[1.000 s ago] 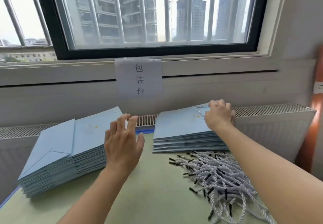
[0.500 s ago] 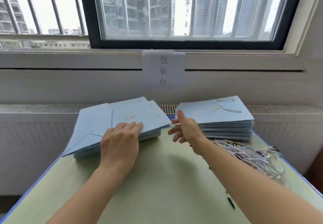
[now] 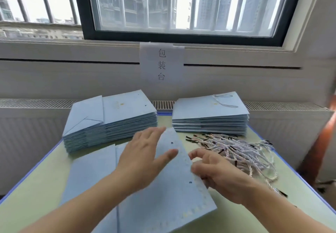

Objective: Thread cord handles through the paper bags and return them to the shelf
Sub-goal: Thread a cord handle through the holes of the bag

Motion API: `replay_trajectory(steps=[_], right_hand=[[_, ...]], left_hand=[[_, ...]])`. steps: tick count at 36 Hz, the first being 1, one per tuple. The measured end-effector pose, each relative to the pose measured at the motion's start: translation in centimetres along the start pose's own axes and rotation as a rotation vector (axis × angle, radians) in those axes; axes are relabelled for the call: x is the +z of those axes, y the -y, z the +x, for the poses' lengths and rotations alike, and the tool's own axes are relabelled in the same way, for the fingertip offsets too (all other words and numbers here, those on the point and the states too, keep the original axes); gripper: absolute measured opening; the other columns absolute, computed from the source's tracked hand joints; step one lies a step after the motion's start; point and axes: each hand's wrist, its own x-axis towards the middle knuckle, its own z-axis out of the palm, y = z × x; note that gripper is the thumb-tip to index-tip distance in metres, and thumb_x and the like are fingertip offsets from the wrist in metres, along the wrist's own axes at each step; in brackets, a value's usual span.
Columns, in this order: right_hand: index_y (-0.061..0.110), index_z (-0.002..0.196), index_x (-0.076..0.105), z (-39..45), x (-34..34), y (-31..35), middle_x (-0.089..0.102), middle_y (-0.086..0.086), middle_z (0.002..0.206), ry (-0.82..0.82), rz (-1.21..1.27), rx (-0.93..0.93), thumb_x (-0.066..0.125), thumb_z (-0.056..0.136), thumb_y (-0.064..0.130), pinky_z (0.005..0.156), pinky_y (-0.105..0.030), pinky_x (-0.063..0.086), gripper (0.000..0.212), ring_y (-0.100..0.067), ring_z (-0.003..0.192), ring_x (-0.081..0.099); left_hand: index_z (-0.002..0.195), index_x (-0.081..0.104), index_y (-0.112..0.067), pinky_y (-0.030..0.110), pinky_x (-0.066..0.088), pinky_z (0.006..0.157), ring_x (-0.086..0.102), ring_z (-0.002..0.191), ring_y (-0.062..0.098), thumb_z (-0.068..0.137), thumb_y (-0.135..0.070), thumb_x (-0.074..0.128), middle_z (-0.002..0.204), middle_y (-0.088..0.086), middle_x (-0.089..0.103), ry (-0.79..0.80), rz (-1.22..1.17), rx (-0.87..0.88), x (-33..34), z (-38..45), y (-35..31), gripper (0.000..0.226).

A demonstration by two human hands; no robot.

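Note:
A flat light-blue paper bag (image 3: 169,201) lies on the green table in front of me, its punched holes near the right edge. My left hand (image 3: 143,161) rests flat on the bag with straight fingers. My right hand (image 3: 216,174) grips the bag's right edge with curled fingers. A tall stack of unthreaded blue bags (image 3: 112,121) stands at the back left. A lower stack of bags (image 3: 209,118) at the back right carries a cord handle on its top bag. A heap of white cords with black tips (image 3: 241,151) lies to the right.
The green table (image 3: 41,181) has a blue edge and ends at a white radiator under a barred window. A paper sign (image 3: 161,63) hangs on the wall behind the stacks. An orange upright object (image 3: 325,141) stands past the table's right side.
One bag has come off the left stack and now lies flat in front of me. My left hand moved down with it, and my right hand came from the right stack to the bag's edge.

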Motion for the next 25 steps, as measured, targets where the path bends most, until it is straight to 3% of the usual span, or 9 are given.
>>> replay_trajectory(steps=[4, 9, 12, 16, 19, 25], right_hand=[[0.005, 0.100, 0.049, -0.6, 1.2, -0.2, 0.056, -0.010, 0.068, 0.030, -0.017, 0.018, 0.059, 0.081, 0.002, 0.044, -0.018, 0.042, 0.022, -0.012, 0.048, 0.051], [0.006, 0.101, 0.047, -0.5, 1.3, 0.0, 0.059, 0.003, 0.059, 0.029, -0.156, 0.044, 0.054, 0.091, -0.005, 0.045, -0.017, 0.042, 0.017, -0.009, 0.047, 0.052], [0.013, 0.096, 0.056, -0.1, -0.5, 1.1, 0.065, 0.003, 0.064, -0.082, -0.473, -0.012, 0.060, 0.092, 0.009, 0.047, -0.020, 0.040, 0.007, -0.013, 0.048, 0.054], [0.030, 0.068, 0.056, 1.0, -4.0, 3.5, 0.059, 0.011, 0.064, -0.340, -1.112, -0.137, 0.066, 0.086, 0.025, 0.067, -0.031, 0.048, 0.021, -0.008, 0.065, 0.054], [0.032, 0.076, 0.059, 1.2, -4.9, 4.4, 0.058, 0.016, 0.079, -0.304, -1.439, -0.054, 0.064, 0.086, 0.037, 0.074, -0.027, 0.046, 0.012, -0.008, 0.083, 0.054], [0.033, 0.087, 0.057, 1.9, -4.6, 3.5, 0.051, 0.014, 0.091, -0.261, -1.668, -0.022, 0.062, 0.082, 0.051, 0.074, -0.028, 0.038, 0.019, -0.010, 0.101, 0.050]], left_hand=[[0.153, 0.019, -0.028, 0.038, 0.025, 0.114, 0.030, 0.142, 0.024, 0.085, -0.073, 0.038, 0.155, 0.001, 0.034, 0.084, -0.100, -0.226, 3.3, 4.1, 0.9, 0.084], [0.138, 0.040, -0.031, 0.038, 0.028, 0.105, 0.040, 0.131, 0.023, 0.077, -0.078, 0.050, 0.137, 0.000, 0.048, 0.065, -0.041, -0.289, 5.3, 5.5, 0.1, 0.078], [0.118, 0.045, -0.032, 0.035, 0.028, 0.095, 0.044, 0.121, 0.021, 0.072, -0.066, 0.064, 0.122, -0.003, 0.053, 0.039, -0.139, -0.352, 5.7, 5.8, 0.6, 0.060], [0.100, 0.045, -0.033, 0.032, 0.026, 0.084, 0.048, 0.103, 0.018, 0.052, -0.059, 0.050, 0.100, -0.009, 0.056, 0.049, -0.300, -0.397, 5.8, 6.1, 1.4, 0.054], [0.095, 0.047, -0.035, 0.032, 0.028, 0.086, 0.049, 0.100, 0.016, 0.053, -0.059, 0.050, 0.097, -0.013, 0.056, 0.056, -0.376, -0.375, 5.7, 5.9, 1.8, 0.048], [0.091, 0.051, -0.039, 0.036, 0.033, 0.089, 0.047, 0.106, 0.021, 0.053, -0.056, 0.055, 0.102, -0.007, 0.060, 0.093, -0.528, -0.388, 5.4, 5.5, 2.2, 0.042]])
